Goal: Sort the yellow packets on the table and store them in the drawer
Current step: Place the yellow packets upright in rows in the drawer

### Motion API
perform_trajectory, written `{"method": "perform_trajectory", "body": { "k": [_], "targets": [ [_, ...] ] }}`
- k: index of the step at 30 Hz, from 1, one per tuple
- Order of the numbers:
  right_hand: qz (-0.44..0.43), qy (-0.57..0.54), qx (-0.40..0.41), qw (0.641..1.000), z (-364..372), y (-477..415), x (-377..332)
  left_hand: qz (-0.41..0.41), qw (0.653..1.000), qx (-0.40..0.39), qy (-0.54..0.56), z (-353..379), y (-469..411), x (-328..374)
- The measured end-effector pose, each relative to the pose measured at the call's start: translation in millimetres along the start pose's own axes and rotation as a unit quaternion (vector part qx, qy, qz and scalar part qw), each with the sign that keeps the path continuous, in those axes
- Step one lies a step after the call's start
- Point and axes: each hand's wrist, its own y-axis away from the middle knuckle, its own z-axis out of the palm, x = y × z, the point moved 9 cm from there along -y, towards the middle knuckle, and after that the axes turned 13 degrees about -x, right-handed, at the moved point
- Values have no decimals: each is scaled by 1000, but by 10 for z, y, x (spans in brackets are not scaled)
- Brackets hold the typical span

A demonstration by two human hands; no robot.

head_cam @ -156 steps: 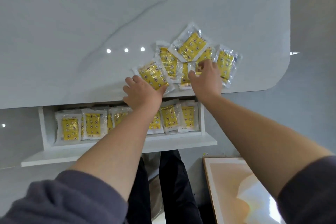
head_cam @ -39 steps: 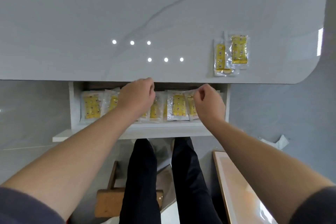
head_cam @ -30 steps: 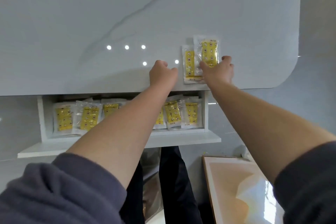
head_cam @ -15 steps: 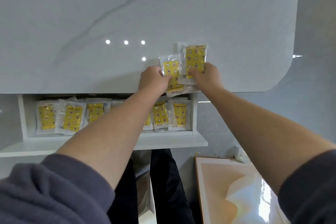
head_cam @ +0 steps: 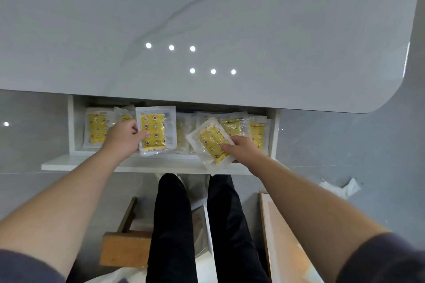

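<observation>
My left hand pinches a yellow packet by its left edge and holds it upright over the open white drawer. My right hand grips a second yellow packet, tilted, above the drawer's front right part. Several more yellow packets lie in a row inside the drawer, partly hidden by the held ones. No packets lie on the white marble table top.
My black-trousered legs are below the drawer, over a wooden stool. A pale board leans at the lower right. Crumpled white paper lies on the grey floor.
Both hands lifted the last two packets off the table top and carried them down to the drawer. The table top now holds no packets.
</observation>
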Motion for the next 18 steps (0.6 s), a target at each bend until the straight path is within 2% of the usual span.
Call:
{"method": "perform_trajectory", "body": {
  "k": [6,12,18],
  "targets": [
    [23,-30,60,997,544,-395,-190,-9,1000,15,-6,-254,-351,-617],
    [54,34,98,993,887,-722,-315,-38,998,10,-40,-379,-614,-1057],
    [110,110,126,980,977,-914,-283,-56,997,26,-56,-414,-684,-1192]
  ]
}}
